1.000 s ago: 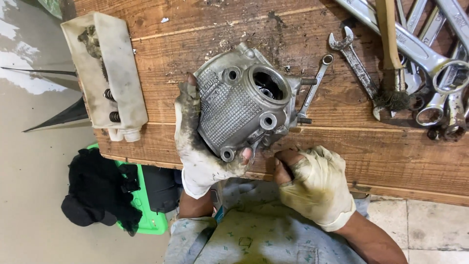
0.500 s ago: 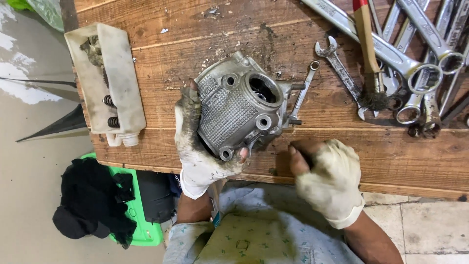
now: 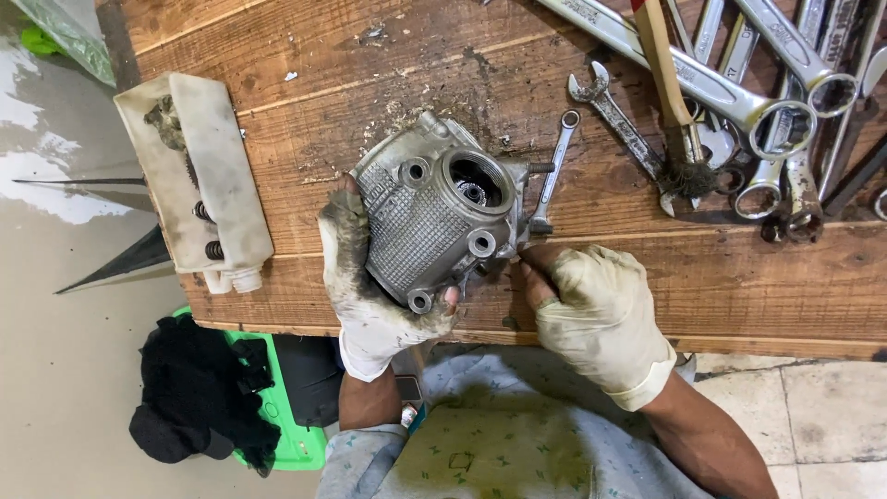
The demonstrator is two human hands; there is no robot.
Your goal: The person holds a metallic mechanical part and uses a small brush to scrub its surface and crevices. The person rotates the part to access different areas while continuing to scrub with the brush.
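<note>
A grey cast-metal engine housing with a ribbed face and a round bore rests on the wooden table. My left hand, in a dirty white glove, grips its lower left side. Fingers curled, my right hand, gloved too, lies on the wood just right of the housing, touching its lower right edge. Whether it pinches some small part I cannot tell. A small combination spanner lies against the housing's right side.
Several large spanners and a wooden-handled brush lie at the table's right. A dirty white plastic tray with small parts sits on the left edge. A green stool with a black cloth stands on the floor below.
My right hand slid up and left from the table's near edge to the housing's lower right corner. The left hand kept its grip on the housing.
</note>
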